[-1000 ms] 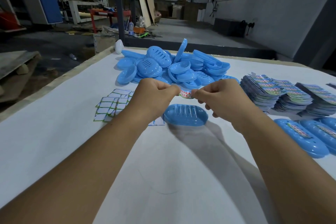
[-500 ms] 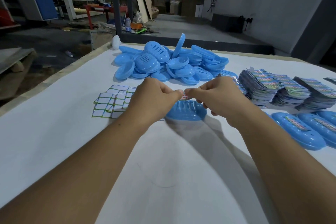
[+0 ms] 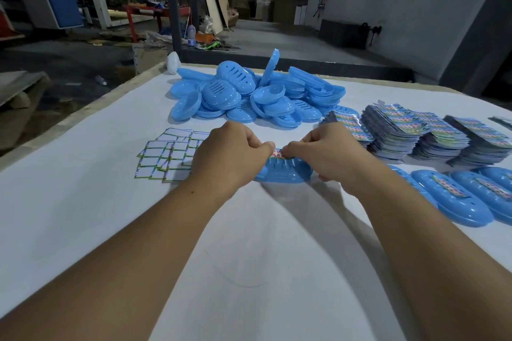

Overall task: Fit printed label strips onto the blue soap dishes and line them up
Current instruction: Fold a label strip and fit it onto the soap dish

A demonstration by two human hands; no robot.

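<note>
Resting now on the far rim of the soap dish, the label strip has come down from where it hung in the air a second ago, pinched between the two hands above the dish. That drop suggests the fitting step is under way: the strip is being pressed or tucked onto the dish rather than merely carried to it. The left hand and the right hand have both sunk with it, and their knuckles now sit close over the dish's two ends.

The strip shows only as a small patch between the thumbs, white with red print and a green edge; the rest is hidden by fingers, so I cannot tell how much of it is seated. Each hand is curled, pinching one end of the strip.

The dish is a blue oval with ribs across its hollow, lying flat on the white counter straight ahead of the person. To the right, finished dishes with strips across them lie side by side in a row. Behind those stand stacks of printed labels. At the back is a loose pile of bare blue dishes, and left of the hands lies a spread of small white cards with green borders.
</note>
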